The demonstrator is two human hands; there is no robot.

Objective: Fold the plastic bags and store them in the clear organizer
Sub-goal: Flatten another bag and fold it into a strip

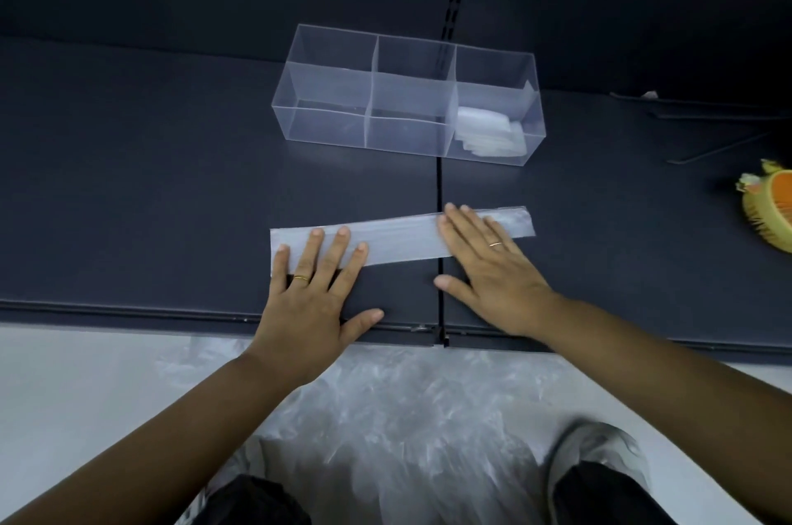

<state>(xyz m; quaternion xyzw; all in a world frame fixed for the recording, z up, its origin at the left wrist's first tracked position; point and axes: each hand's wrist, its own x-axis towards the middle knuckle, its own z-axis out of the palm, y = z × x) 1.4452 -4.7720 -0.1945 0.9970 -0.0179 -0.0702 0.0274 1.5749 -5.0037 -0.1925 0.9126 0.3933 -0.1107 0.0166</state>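
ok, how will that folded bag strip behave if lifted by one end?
Probably floppy: the folded bag strip is thin, translucent film, so it should droop. Likely light and springy: left hand and right hand press it flat, so folds may reopen. May slide on the smooth shelf.

Nothing to read here: no words, no numbers, no labels, no signs. None on the clear organizer (328, 89), none on the flat folded plastic bag (398, 239), none on the dark shelf (128, 181), none on the yellow and orange thing (769, 211) at the right edge.
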